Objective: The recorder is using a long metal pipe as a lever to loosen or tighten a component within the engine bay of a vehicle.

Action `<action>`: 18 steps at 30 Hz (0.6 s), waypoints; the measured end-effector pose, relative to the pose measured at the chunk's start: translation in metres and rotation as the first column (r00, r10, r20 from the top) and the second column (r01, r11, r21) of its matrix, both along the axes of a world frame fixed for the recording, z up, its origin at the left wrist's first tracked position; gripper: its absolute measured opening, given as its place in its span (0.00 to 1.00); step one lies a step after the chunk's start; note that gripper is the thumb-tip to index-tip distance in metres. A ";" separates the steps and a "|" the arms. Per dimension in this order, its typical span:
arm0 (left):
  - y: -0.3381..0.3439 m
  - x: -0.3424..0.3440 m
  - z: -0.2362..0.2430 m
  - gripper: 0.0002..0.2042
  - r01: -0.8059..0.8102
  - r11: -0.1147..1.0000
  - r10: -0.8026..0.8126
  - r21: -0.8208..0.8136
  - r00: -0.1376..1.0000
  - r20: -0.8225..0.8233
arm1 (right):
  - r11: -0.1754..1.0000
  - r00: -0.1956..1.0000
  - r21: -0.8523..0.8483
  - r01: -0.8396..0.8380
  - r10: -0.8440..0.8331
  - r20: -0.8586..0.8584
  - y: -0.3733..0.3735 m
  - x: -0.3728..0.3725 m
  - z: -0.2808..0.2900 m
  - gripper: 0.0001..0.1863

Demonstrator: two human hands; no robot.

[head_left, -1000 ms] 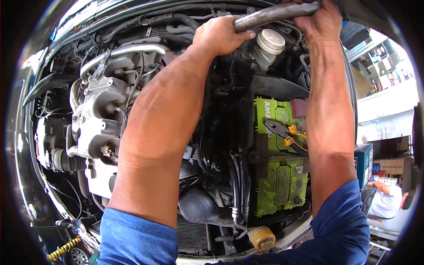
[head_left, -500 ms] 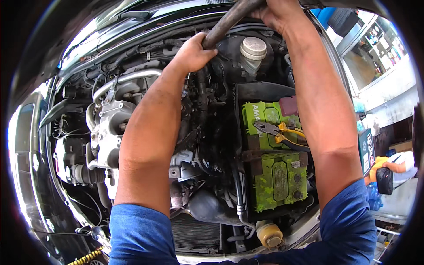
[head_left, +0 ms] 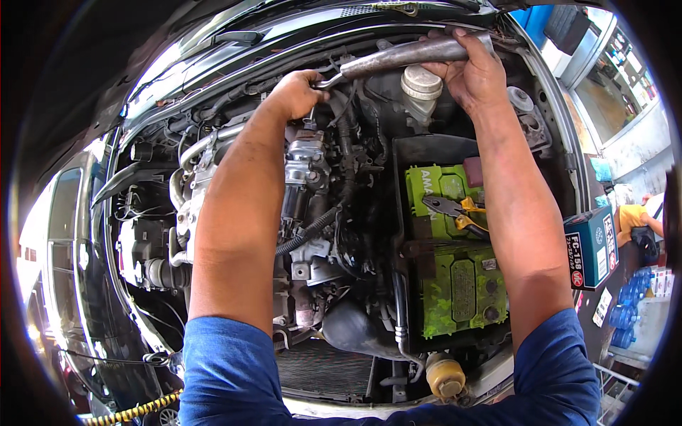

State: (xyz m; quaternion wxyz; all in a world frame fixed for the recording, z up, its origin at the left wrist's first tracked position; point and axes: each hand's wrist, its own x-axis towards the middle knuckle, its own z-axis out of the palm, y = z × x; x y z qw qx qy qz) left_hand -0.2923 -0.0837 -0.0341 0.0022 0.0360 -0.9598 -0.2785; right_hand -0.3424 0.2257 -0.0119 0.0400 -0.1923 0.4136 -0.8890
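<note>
1 pipe spans the space beyond the battery, seemingly sleeved over a wrench. The right hand wraps its outer end; the left hand is clamped around the wrench's head, beyond and left of the battery. It should feel stiff, fairly heavy and (if oily) slippery, best gripped near that outer end.
</note>
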 end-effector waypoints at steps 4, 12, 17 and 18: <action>-0.022 0.002 0.005 0.24 -0.061 0.991 0.063 -0.118 0.998 0.014 | 1.000 0.999 -0.008 0.017 -0.017 -0.036 -0.026 0.016 -0.005 0.13; -0.019 0.009 -0.008 0.30 -0.187 0.948 0.159 -0.257 0.979 -0.127 | 0.990 0.993 -0.135 0.036 -0.051 -0.105 -0.054 0.026 -0.010 0.12; -0.020 0.002 -0.013 0.26 -0.057 0.940 0.047 -0.337 0.998 -0.037 | 0.999 0.998 -0.047 0.026 -0.029 -0.062 -0.056 0.028 -0.019 0.12; -0.021 0.000 -0.012 0.24 -0.012 0.946 0.033 -0.323 0.998 0.061 | 0.998 0.995 -0.067 0.019 -0.026 -0.099 -0.056 0.028 -0.021 0.12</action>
